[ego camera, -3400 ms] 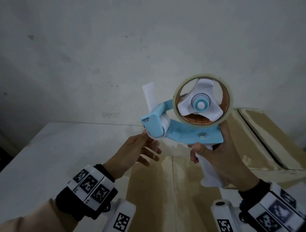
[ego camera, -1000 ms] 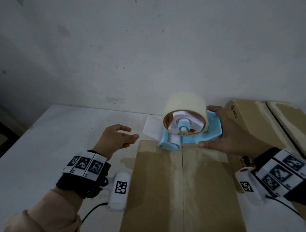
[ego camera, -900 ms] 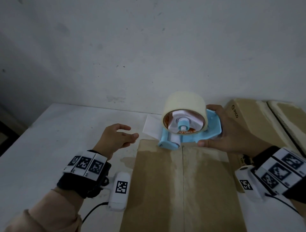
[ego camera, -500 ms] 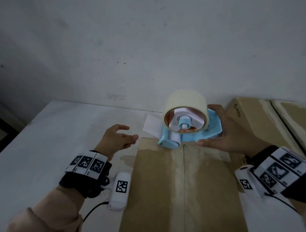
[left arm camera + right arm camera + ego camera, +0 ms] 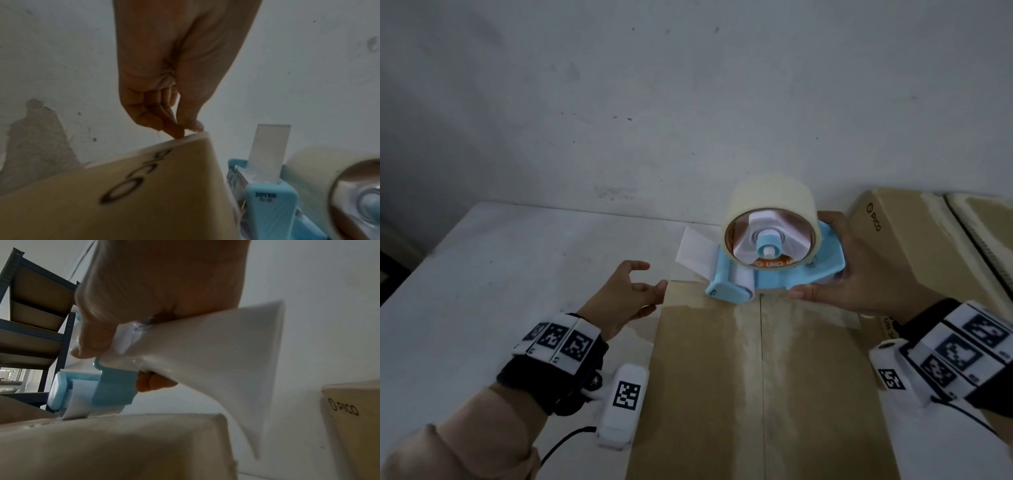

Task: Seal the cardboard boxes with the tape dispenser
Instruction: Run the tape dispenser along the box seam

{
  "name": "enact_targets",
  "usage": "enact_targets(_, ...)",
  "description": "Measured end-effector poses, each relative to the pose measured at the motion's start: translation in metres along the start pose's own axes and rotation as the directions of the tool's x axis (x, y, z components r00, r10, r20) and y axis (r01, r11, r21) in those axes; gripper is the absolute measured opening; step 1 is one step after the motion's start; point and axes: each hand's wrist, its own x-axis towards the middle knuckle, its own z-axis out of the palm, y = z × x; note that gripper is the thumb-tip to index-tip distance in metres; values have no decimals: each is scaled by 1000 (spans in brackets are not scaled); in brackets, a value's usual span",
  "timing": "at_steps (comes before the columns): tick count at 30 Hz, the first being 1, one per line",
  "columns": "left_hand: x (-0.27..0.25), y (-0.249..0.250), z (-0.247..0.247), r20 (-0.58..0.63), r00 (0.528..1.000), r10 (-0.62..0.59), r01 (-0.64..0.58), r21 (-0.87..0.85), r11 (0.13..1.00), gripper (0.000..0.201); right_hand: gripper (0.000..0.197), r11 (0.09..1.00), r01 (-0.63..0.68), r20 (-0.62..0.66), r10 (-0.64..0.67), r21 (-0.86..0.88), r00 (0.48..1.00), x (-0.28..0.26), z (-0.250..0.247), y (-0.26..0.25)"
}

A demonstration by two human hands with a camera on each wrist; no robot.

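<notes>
A closed cardboard box lies in front of me with its centre seam running away from me. My right hand grips the white handle of the blue tape dispenser, which carries a thick roll of tape. The dispenser's roller rests on the box top at the far end of the seam. A loose tab of tape sticks out past the far edge. My left hand holds nothing. Its loosely curled fingertips touch the box's far left corner.
A second cardboard box printed PICO stands close on the right, near my right hand. Both boxes sit on a white table against a grey wall. A dark metal shelf rack stands beyond the table.
The dispenser came down from in front of my face onto the box's far edge. My left hand left the tape end and went to the box's far left corner. Little moved in the last second.
</notes>
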Motion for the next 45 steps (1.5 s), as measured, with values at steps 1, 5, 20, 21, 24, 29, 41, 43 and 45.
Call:
enact_targets(1, 0, 1, 1, 5, 1000, 7, -8, 31, 999, 48, 80, 1000, 2, -3, -2, 2, 1000, -1, 0, 0)
enact_targets(5, 1, -3, 1, 41, 997, -69, 60, 199, 978, 49, 80, 1000, 4, -8, -4, 11, 1000, -1, 1, -1)
enact_targets(20, -22, 17, 1, 181, 952, -248, 106, 564, 819, 58, 79, 1000, 14, -16, -13, 8, 1000, -3, 1, 0)
enact_targets(21, -27, 21, 3, 210, 948, -240, 72, 593, 802, 51, 82, 1000, 7, -20, -7, 5, 1000, -4, 1, 1)
enact_targets(24, -32, 22, 9, 257, 947, -193, -51, 713, 699, 47, 86, 1000, 4, -39, -4, -21, 999, -7, 3, 0)
enact_targets(29, -25, 34, 11, 239, 952, -191, -94, 824, 559, 49, 83, 996, -7, -42, 3, -89, 999, -13, 4, -4)
enact_targets(41, 7, 71, 33, 244, 965, 99, -255, 959, 124, 50, 73, 992, -13, -196, -12, -125, 981, -25, 12, 4)
enact_targets(43, 5, 70, 41, 310, 943, 122, -325, 935, 140, 56, 70, 990, -18, -227, -14, -140, 974, -29, 15, 6)
enact_targets(45, 3, 65, 52, 380, 924, 53, -384, 916, 118, 54, 69, 991, -28, -247, -6, -133, 969, -31, 20, 8)
